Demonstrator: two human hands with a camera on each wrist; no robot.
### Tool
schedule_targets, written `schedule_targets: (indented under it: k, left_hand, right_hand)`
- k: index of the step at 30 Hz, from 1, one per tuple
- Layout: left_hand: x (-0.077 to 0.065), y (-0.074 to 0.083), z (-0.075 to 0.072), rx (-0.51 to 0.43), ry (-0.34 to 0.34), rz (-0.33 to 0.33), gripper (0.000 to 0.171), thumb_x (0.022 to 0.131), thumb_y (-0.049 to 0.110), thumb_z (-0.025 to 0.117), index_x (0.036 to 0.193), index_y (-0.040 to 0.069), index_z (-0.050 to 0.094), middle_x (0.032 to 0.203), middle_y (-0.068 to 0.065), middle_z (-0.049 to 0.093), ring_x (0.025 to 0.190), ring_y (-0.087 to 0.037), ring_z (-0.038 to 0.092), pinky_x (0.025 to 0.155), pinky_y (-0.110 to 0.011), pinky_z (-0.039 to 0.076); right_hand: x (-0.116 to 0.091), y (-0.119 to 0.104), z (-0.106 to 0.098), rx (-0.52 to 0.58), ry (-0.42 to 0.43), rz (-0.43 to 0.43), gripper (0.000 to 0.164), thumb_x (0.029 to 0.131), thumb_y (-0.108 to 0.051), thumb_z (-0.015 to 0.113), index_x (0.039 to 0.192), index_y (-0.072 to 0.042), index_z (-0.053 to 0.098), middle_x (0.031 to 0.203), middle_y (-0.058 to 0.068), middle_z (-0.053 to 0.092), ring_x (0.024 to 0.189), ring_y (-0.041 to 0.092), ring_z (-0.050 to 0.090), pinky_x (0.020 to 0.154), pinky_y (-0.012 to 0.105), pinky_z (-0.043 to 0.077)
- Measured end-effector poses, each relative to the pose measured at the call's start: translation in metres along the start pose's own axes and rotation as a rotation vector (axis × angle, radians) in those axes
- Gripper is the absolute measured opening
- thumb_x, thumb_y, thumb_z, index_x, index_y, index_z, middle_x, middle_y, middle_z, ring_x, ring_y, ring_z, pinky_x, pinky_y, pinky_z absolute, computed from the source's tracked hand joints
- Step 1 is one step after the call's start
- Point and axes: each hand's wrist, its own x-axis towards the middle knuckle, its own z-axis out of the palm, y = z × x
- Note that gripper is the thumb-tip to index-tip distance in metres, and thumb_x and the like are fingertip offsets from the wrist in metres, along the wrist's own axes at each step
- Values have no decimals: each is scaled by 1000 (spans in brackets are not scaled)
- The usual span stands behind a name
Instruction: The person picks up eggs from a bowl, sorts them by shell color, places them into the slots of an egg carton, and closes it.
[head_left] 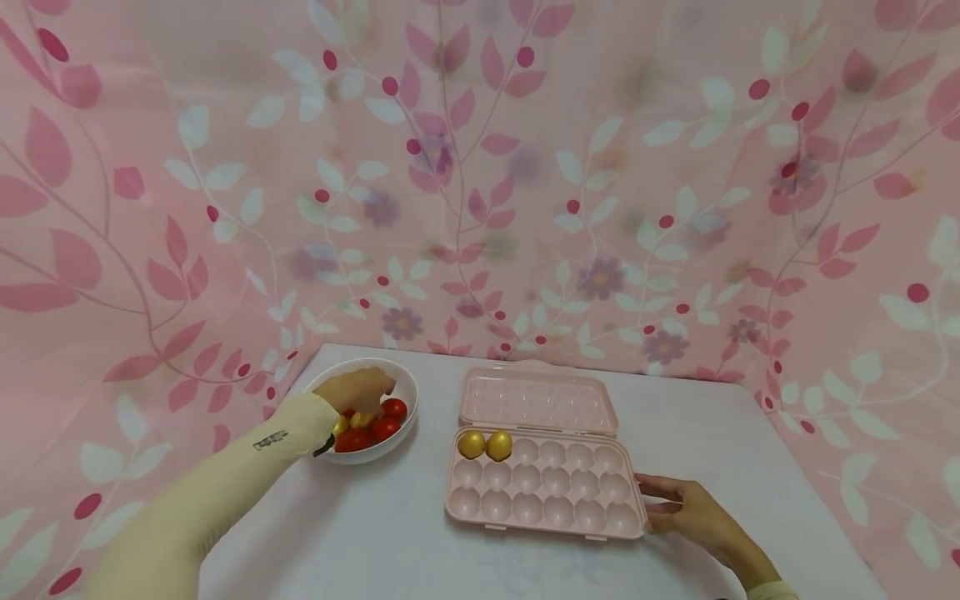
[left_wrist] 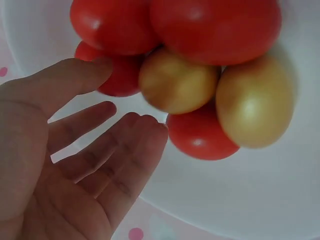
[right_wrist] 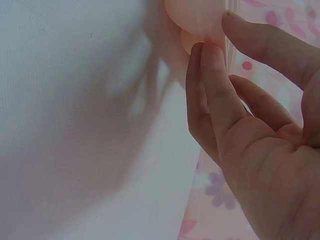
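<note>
In the head view my left hand [head_left: 358,390] reaches into a white bowl [head_left: 407,390] holding several glossy red eggs [head_left: 386,429] and gold eggs. Close up in the left wrist view, its fingers are spread and fairly straight, with the thumb beside a red egg [left_wrist: 121,75] and the fingertips near a gold egg [left_wrist: 177,82]; nothing is held. At the right side of a pink egg box [head_left: 525,507], my right hand [head_left: 693,517] pinches the edge between thumb and fingers, as the right wrist view shows. Two gold eggs [head_left: 485,445] sit in the box's back row, at the left.
The box's lid [head_left: 536,400] lies folded back behind the cups. Under everything is a white-covered table [head_left: 390,533]. A pink curtain with leaf patterns [head_left: 487,208] hangs close behind the table and at its sides.
</note>
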Motion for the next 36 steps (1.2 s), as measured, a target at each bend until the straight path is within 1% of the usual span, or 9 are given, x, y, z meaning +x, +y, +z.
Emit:
schedule_targets:
  k: [2,3,6,9,14,19,25,31,36]
  left_hand:
    - [1,-3,4,-19,-19,-12,29,83,14,76,109,9,65,89,-4,58,81,-23,55,69,-35,53]
    - [2,-5,6,0,-18,-3,26,83,13,75,106,8,64,86,-3,57,79,-22,55,66,-34,52]
    - [4,-10,9,37,-1,6,19,82,12,75,97,7,65,81,-2,56,74,-21,54,63,-31,51]
    - [5,-14,10,42,-15,-11,16,81,13,75,91,7,64,79,-3,57,70,-20,55,60,-31,51]
    - [4,-21,14,-18,-75,-59,16,82,19,75,90,12,62,79,-3,59,71,-23,57,60,-33,50]
    - [4,-26,19,-97,-83,-97,13,80,18,73,86,12,63,76,-4,60,73,-28,61,58,-33,48]
    - [6,-27,18,-119,-86,-97,14,81,19,74,87,12,62,77,-5,60,73,-29,61,58,-33,48]
    - [3,-24,16,-146,-97,-122,15,80,16,74,87,12,62,80,-6,60,75,-29,61,59,-35,50]
    - [-1,-18,13,-134,-98,-103,15,80,15,76,89,14,64,83,-4,61,78,-28,59,64,-37,51]
  right_hand:
    - [0,1,0,-2,-4,-2,75,78,-1,76,142,11,38,141,35,41,114,38,60,83,36,55]
    - [1,2,0,0,-3,-3,75,78,-1,76,142,11,38,141,34,41,113,38,60,83,36,55]
    - [2,2,1,3,-4,-1,75,78,-1,77,142,11,39,140,35,41,113,38,60,83,37,55]
    - [2,1,2,7,-6,-1,75,78,0,76,142,11,38,140,35,41,113,38,60,83,37,55]
    - [1,-1,3,11,-11,-10,74,79,1,75,142,12,38,140,36,40,114,40,59,83,36,55]
    - [-1,-3,2,11,-9,-12,74,79,1,75,142,12,37,140,36,40,114,40,59,83,36,55]
    - [-2,-3,1,6,-3,-10,73,79,1,74,142,12,37,141,36,40,113,39,60,82,36,55]
    - [0,-1,1,2,6,-10,73,79,0,75,142,11,40,141,35,41,113,40,60,82,36,55]
    - [-1,2,-1,8,11,-15,73,79,0,75,141,11,40,140,35,42,113,39,60,82,36,55]
